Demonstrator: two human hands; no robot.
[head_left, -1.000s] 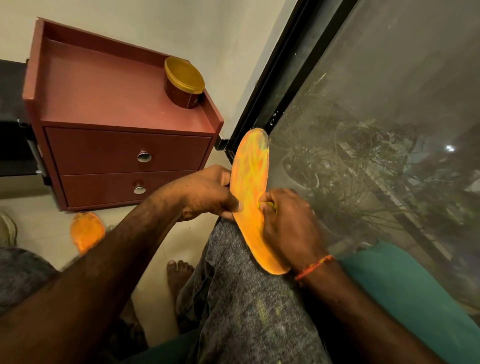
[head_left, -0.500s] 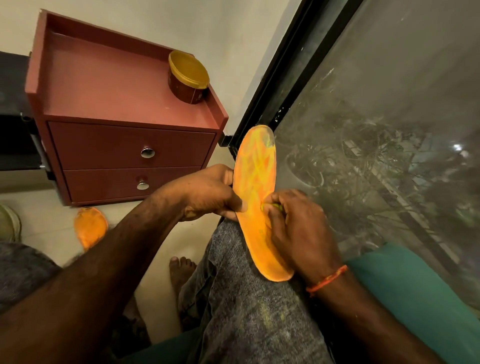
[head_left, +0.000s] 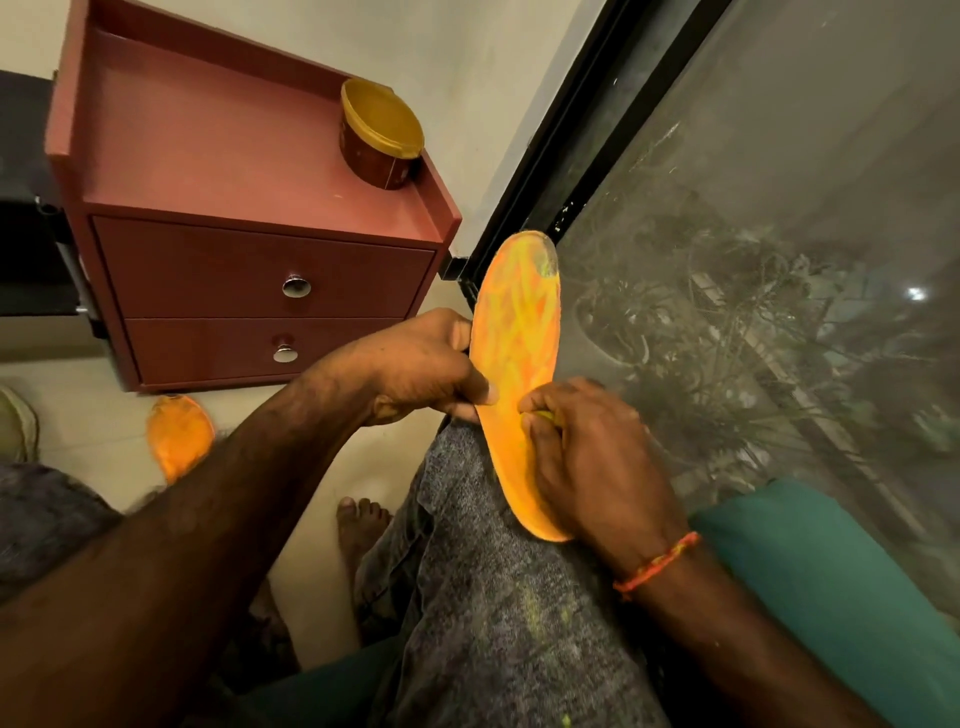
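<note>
While left hand (head_left: 415, 369) pinches orange insole (head_left: 517, 322) mid-edge, right hand (head_left: 597, 462) grips yellow-green stub (head_left: 546, 415) on its face; long axis runs from knee (head_left: 467, 478) up toward window (head_left: 753, 234).

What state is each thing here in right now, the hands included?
orange insole: propped on the knee, streaked with yellow, held.
left hand: grips the orange insole's edge.
right hand: pinches a small yellow-green piece against the orange insole.
second insole: lying flat on the floor.
jar: upright on the cabinet, lid on.
upper drawer: shut.
lower drawer: shut.
</note>
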